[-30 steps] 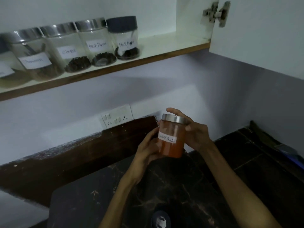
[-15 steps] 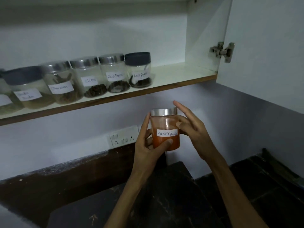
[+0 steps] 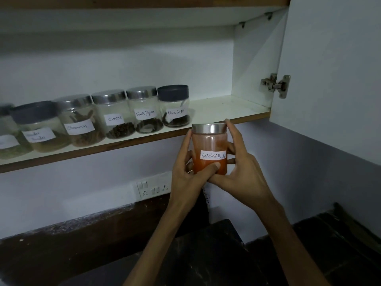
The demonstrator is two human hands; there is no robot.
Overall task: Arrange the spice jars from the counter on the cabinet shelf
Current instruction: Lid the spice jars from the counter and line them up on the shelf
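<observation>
Both hands hold a glass jar of red chilli powder (image 3: 209, 145) with a silver lid and a white label, upright, just below the front edge of the cabinet shelf (image 3: 222, 108). My left hand (image 3: 188, 174) wraps its left side, thumb across the front. My right hand (image 3: 240, 172) cups its right side and base, forefinger at the lid. On the shelf stands a row of labelled jars: a dark-lidded black pepper jar (image 3: 175, 106) nearest, then a silver-lidded black pepper jar (image 3: 145, 110), cloves (image 3: 115, 116), cinnamon (image 3: 79, 120) and more to the left.
The open cabinet door (image 3: 329, 79) hangs at the right with its hinge (image 3: 277, 85). Bare shelf lies right of the jar row up to the cabinet's side wall. A wall socket panel (image 3: 153, 187) sits below the shelf, above the dark stone counter (image 3: 206, 254).
Both hands have raised the red chilli powder jar from near the counter up to the shelf's front edge. The view has tilted upward, showing more of the cabinet.
</observation>
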